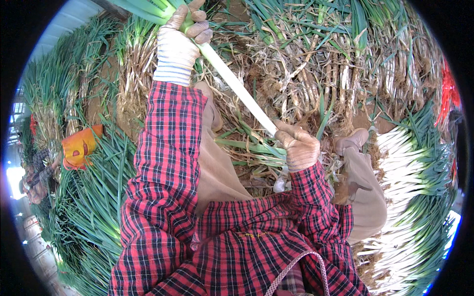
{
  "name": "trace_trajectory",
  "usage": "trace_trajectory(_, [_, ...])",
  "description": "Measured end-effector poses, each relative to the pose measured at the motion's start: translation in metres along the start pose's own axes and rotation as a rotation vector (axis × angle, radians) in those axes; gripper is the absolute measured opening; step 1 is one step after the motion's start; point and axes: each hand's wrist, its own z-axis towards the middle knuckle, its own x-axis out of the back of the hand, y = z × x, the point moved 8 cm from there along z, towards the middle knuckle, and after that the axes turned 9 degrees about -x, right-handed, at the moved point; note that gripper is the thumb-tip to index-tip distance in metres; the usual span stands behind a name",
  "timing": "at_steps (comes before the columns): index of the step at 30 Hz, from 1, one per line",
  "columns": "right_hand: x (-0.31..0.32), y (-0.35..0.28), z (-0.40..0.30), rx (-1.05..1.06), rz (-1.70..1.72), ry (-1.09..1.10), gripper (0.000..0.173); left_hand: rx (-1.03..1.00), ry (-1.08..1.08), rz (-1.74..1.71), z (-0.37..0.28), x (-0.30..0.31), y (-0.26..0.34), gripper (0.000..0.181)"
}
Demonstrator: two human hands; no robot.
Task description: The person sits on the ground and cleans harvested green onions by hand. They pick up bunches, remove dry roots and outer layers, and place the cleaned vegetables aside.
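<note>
A long green onion [239,87] with a clean white stalk runs slantwise between my gloved hands. My left hand [185,27], in a striped-cuff work glove, grips it where the white turns to green leaves, at the top of the view. The fingers of my right hand [300,146], also gloved, close around its lower white end; the root end is hidden by the hand. Below the stalk, loose green leaves and dry peelings [255,148] lie on the ground between my legs.
Unpeeled green onions with dry skins [303,77] lie ahead. Clean white-stalked ones [403,166] are piled at the right, more leafy ones [100,185] at the left. An orange bag [81,146] lies at the left, near another person [39,177]. Red strings [448,94] hang far right.
</note>
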Motion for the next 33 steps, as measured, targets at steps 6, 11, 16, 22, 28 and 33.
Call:
trace_trajectory(6, [0.014, 0.013, 0.004, -0.179, -0.346, 0.236, 0.026, 0.022, -0.051, 0.026, -0.007, -0.018, -0.007, 0.035])
trace_trajectory(11, [0.019, 0.026, 0.014, -0.237, 0.091, 0.171, 0.024, 0.048, 0.05, 0.02, -0.004, -0.001, -0.013, 0.036])
trace_trajectory(16, [-0.006, 0.007, -0.003, -0.125, 0.03, -0.06, 0.027, 0.018, 0.072, 0.047, -0.007, 0.0, -0.006, 0.036])
trace_trajectory(22, [0.002, 0.014, -0.004, -0.082, -0.107, 0.043, 0.021, 0.092, -0.046, -0.001, -0.004, -0.008, -0.02, 0.036])
trace_trajectory(28, [0.009, 0.019, 0.0, -0.191, -0.121, 0.217, 0.021, 0.134, -0.042, -0.002, -0.005, -0.005, -0.022, 0.035])
trace_trajectory(33, [0.049, 0.063, 0.022, -0.236, 0.316, 0.272, 0.025, 0.165, -0.021, 0.035, -0.004, -0.012, -0.039, 0.034])
